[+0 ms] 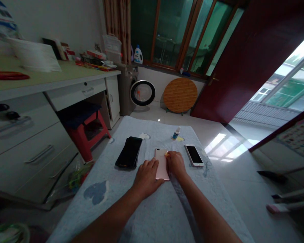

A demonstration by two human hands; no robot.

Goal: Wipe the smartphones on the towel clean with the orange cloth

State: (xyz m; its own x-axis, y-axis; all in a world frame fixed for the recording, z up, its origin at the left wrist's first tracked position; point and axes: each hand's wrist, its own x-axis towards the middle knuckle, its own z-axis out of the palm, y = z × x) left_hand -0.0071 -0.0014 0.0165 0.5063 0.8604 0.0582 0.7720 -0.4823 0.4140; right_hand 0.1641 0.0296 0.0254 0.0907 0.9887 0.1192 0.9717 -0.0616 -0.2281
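Observation:
A rose-gold phone (161, 166) lies back side up on the cloth-covered table (152, 216). Against its left side and lower edge, my left hand (147, 177) grips it, thumb at the bottom. My right hand (176, 163) is closed on a small yellow-orange cloth (167, 154), which touches the phone's upper right part. Left of my hands are stacked black phones (129, 152). To the right lies a white phone (194, 155) with its dark screen up. A small spray bottle (176, 133) stands farther back, beside a yellow patch.
At left are a desk (83, 76) with drawers and a red stool (91, 130) with a dark cushion. Beyond the table stand a washing machine with its round door (143, 93) open and a round wooden board (180, 95) against the wall.

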